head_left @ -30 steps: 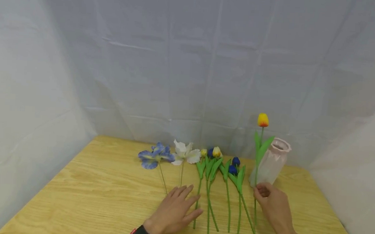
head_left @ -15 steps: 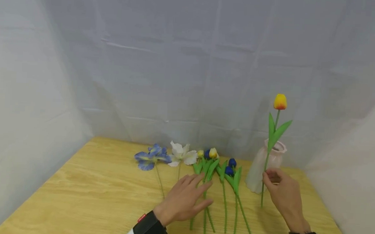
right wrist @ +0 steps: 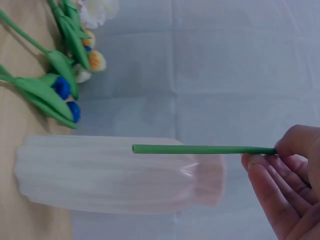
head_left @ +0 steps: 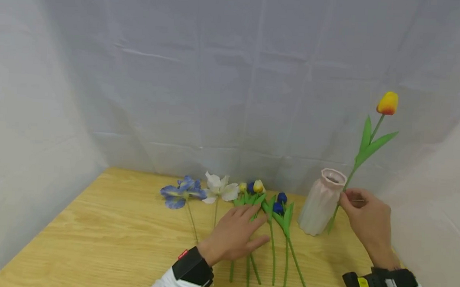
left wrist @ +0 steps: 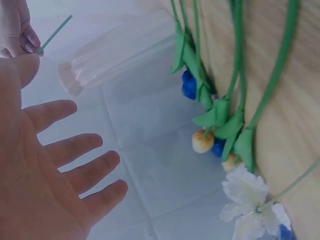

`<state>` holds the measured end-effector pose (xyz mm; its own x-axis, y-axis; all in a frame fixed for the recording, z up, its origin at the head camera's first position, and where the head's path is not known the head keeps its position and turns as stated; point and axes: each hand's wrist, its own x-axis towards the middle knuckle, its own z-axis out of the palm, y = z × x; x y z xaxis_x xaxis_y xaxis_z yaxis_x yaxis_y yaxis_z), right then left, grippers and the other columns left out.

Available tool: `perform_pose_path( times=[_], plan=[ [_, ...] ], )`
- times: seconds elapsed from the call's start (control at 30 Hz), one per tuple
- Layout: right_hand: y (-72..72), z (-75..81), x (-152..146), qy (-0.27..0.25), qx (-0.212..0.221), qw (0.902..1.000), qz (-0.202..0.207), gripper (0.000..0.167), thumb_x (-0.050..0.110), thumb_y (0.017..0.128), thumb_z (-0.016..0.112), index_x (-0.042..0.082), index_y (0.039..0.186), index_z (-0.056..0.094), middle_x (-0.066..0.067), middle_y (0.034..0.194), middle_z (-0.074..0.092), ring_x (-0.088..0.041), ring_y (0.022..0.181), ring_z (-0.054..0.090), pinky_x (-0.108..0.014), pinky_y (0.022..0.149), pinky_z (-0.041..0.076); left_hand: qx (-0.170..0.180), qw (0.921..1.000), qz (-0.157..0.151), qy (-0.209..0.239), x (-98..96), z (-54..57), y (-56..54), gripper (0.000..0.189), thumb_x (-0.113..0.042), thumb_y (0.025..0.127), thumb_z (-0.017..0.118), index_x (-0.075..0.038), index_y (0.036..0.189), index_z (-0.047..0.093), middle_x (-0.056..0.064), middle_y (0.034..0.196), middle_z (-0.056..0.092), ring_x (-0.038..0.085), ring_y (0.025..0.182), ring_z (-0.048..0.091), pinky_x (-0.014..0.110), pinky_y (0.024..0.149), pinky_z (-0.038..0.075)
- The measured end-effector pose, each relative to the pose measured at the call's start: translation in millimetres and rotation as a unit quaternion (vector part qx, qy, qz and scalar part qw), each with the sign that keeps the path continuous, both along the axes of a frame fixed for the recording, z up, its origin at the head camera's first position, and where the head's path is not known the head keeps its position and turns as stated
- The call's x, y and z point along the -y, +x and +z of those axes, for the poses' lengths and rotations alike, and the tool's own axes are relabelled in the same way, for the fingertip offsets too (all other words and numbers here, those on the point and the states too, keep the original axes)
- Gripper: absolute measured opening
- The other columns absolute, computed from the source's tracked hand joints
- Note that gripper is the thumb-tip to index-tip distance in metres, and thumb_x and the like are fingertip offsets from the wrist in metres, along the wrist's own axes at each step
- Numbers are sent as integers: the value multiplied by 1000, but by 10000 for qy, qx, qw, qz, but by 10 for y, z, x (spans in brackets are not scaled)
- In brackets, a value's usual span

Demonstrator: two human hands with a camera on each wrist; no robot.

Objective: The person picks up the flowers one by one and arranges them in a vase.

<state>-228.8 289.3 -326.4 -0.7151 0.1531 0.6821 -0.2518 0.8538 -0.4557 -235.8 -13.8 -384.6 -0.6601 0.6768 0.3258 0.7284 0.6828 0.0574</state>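
Note:
My right hand (head_left: 368, 222) pinches the green stem of a yellow-orange tulip (head_left: 388, 103) between thumb and fingers. The flower leans up to the right, with its bare stem end (right wrist: 165, 149) pointing down in front of the pale pink vase (right wrist: 115, 175) in the right wrist view. That vase (head_left: 320, 202) stands upright just left of the hand. My left hand (head_left: 238, 233) hovers with spread fingers over the stems of several tulips on the table; its palm (left wrist: 40, 175) holds nothing. Blue tulips (head_left: 279, 203) and cream-yellow tulips (head_left: 258, 186) lie there.
A blue iris (head_left: 180, 192) and a white iris (head_left: 219, 187) lie left of the tulips on the wooden table (head_left: 104, 232). Pale cloth (head_left: 201, 94) hangs behind the table and along both sides.
My right hand has lifted the yellow-orange tulip and carried it right, past the vase, tilting its head to the right. My left hand has shifted right and slightly up.

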Motion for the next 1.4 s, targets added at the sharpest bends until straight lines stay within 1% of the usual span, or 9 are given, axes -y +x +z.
perform_pose_path(
  times=[0.13, 0.3, 0.4, 0.53, 0.63, 0.77, 0.87, 1.13, 1.4],
  plan=[
    [-41, 203, -50, -45, -9, 10000, -86, 22, 20, 89, 65, 0, 96, 71, -16, 84, 71, -11, 69, 62, -7, 53, 39, 70, 9999, 119, -26, -16, 83, -52, 55, -51, 100, 38, -19, 144, 45, 11, 148, 38, 28, 133, 38, 43, 108, 32],
    [-78, 348, -79, -66, 110, 9999, -45, 26, 22, 91, 62, -1, 99, 70, -19, 89, 70, -29, 77, 65, -10, 55, 39, 217, 9997, 29, 127, -10, 124, -93, 54, -49, 100, 39, -18, 144, 44, 11, 150, 35, 28, 135, 35, 44, 110, 28],
    [-96, 375, -102, -125, 136, 9998, -93, 26, 23, 91, 62, -1, 98, 70, -18, 89, 70, -13, 74, 62, -10, 56, 40, 233, 9995, -66, 190, -31, 129, -110, 55, -50, 100, 39, -18, 145, 43, 11, 150, 34, 29, 135, 34, 44, 110, 28],
    [-166, 393, -124, -176, 12, 9997, -154, 25, 23, 90, 62, -1, 95, 70, -16, 85, 71, 12, 67, 49, -10, 55, 39, 123, 9995, -116, 259, -47, 131, -144, 54, -49, 100, 40, -19, 145, 43, 12, 149, 36, 29, 135, 35, 46, 109, 29],
    [-222, 422, -162, -253, -30, 9994, -230, 25, 23, 90, 62, -1, 95, 71, -16, 83, 71, 17, 64, 46, -12, 55, 39, 19, 9995, -141, 292, -61, 150, -161, 54, -49, 100, 41, -19, 145, 43, 12, 148, 38, 29, 134, 37, 46, 108, 31],
    [-287, 489, -210, -471, -95, 9982, -356, 26, 24, 89, 63, 0, 95, 71, 9, 70, 67, 16, 61, 48, -14, 55, 38, -190, 9995, -145, 217, -94, 196, -179, 54, -50, 100, 41, -19, 144, 44, 12, 146, 40, 28, 132, 39, 44, 108, 31],
    [-328, 562, -228, -571, -172, 9975, -388, 27, 25, 88, 63, 0, 94, 71, 30, 66, 53, 16, 60, 49, -15, 55, 38, -327, 9992, -136, 177, -119, 231, -206, 54, -50, 99, 42, -19, 144, 45, 12, 145, 41, 28, 131, 40, 42, 108, 32],
    [-472, 773, -261, -669, -292, 9965, -400, 30, 28, 90, 61, 1, 98, 71, 42, 62, 46, 17, 58, 49, -14, 50, 36, -290, 9995, -79, 76, -181, 334, -306, 54, -51, 99, 41, -21, 144, 44, 12, 147, 39, 27, 132, 39, 44, 108, 32],
    [-590, 798, -263, -763, 29, 9957, -533, 30, 29, 91, 60, 1, 100, 69, 32, 64, 51, 13, 59, 49, -15, 52, 37, -82, 9999, -106, 89, -279, 420, -368, 53, -53, 99, 38, -21, 141, 47, 12, 147, 39, 28, 133, 38, 44, 109, 30]
  ],
)
